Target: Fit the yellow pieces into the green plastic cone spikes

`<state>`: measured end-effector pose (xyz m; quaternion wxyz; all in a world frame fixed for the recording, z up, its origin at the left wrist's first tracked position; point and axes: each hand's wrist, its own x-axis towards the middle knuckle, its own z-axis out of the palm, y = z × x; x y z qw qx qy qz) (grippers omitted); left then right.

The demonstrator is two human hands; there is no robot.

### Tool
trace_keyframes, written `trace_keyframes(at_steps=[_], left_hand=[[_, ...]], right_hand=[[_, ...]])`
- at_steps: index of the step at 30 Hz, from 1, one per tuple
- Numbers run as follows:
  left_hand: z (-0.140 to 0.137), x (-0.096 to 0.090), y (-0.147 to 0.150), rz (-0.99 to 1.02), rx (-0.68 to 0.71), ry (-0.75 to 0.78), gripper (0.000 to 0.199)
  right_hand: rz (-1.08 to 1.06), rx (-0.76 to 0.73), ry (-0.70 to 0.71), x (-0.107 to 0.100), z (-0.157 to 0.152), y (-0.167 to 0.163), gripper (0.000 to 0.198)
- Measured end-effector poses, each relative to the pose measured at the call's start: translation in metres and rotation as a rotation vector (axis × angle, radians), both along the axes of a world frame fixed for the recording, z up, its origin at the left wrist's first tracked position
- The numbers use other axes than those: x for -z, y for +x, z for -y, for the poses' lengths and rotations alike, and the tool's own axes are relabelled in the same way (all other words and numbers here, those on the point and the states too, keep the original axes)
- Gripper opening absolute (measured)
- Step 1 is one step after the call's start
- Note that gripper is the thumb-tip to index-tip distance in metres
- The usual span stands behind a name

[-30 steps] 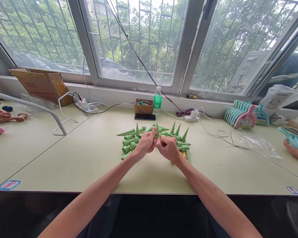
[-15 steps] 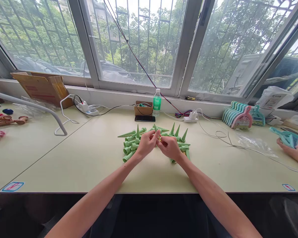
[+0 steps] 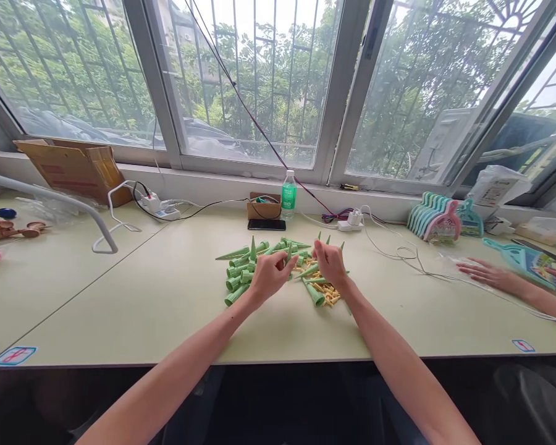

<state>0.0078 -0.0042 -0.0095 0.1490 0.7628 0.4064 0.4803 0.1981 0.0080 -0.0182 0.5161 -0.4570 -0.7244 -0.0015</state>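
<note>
My left hand (image 3: pixel 269 275) is closed around a green plastic watering spike (image 3: pixel 290 252), whose tip points up from between thumb and fingers. To its right, my right hand (image 3: pixel 331 262) is curled shut, thumb up, in front of several upright spikes. Its fingertips are hidden, and I cannot make out what they hold. Left of my left hand lies a heap of green spikes with ribbed open caps (image 3: pixel 234 283). Below my right hand, another green spike (image 3: pixel 315 295) lies against a pile of small yellow plastic pieces (image 3: pixel 331 294).
Behind the spikes are a black phone (image 3: pixel 266 225), a small cardboard box (image 3: pixel 263 209) and a green-labelled bottle (image 3: pixel 288 194). White cables (image 3: pixel 417 262) cross the table on the right. Another person's hand (image 3: pixel 491 275) rests near a teal dustpan set (image 3: pixel 521 259).
My hands have moved apart, the right one going right and the left one keeping the spike. The yellow pile now shows more. The other person's hand has reached further onto the table.
</note>
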Motion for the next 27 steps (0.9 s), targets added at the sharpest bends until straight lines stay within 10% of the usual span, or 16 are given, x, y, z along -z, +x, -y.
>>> trace_keyframes(at_steps=[13, 27], left_hand=[[0.004, 0.025, 0.002, -0.207, -0.001, 0.046, 0.042], [0.003, 0.012, 0.010, -0.269, 0.075, 0.081, 0.034]], right_hand=[[0.468, 0.059, -0.116, -0.001, -0.010, 0.003, 0.031], [0.548, -0.008, -0.034, -0.010, -0.037, -0.006, 0.033]])
